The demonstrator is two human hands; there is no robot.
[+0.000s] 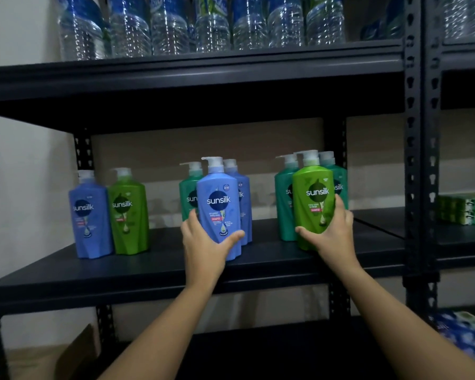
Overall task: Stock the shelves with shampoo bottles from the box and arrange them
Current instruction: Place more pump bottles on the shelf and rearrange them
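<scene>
My left hand (pixel 203 244) grips a blue shampoo bottle (pixel 218 198) at its lower part, upright on the black shelf (pixel 154 267). My right hand (pixel 332 231) grips a light green shampoo bottle (pixel 313 198) near its base, also upright on the shelf. Behind the blue bottle stand a teal bottle (pixel 188 193) and another blue bottle (pixel 242 196). Two teal bottles (pixel 284 198) stand behind the green one. At the left a blue bottle (pixel 89 215) and a green bottle (pixel 128 212) stand side by side.
Several large water bottles (pixel 203 26) line the shelf above. Green packs (pixel 464 209) sit on the neighbouring shelf at right, and blue-green packs (pixel 466 335) lie lower right. A cardboard box flap (pixel 77 355) shows at bottom left. A perforated black upright (pixel 412 160) divides the racks.
</scene>
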